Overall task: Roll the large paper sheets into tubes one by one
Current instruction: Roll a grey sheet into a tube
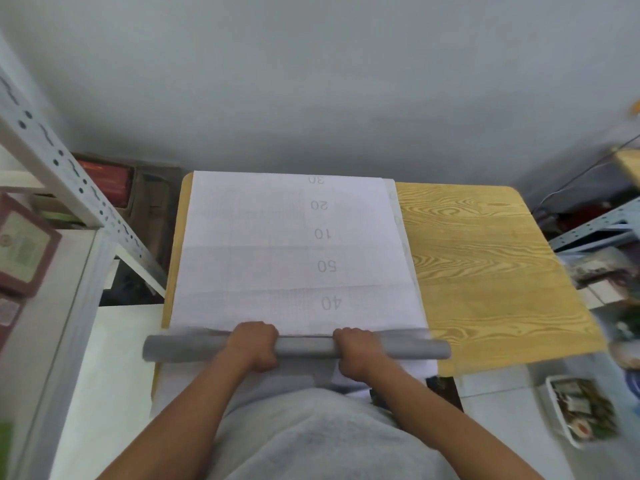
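Paper roll [304,348]: grey tube lying crosswise at the near edge of the sheet, 6 o'clock side of the table; ends stick out past both hands.
Left hand [254,344]: fingers curled over the top of the roll, gripping it left of centre.
Right hand [356,349]: fingers curled over the roll likewise, gripping right of centre; the two hands sit apart with bare tube between.
Paper sheet [277,251]: white, flat, running from the roll toward 12 o'clock; faint grid, printed numbers 30, 20, 10, 50, 40 upside down; fold creases across.
Table [485,271]: wood-grain top, bare at 3 o'clock of the sheet.
Shelf frame [69,174]: white perforated metal, 9 to 10 o'clock.
Tray [554,410]: white, blurred contents, floor at 4 o'clock.
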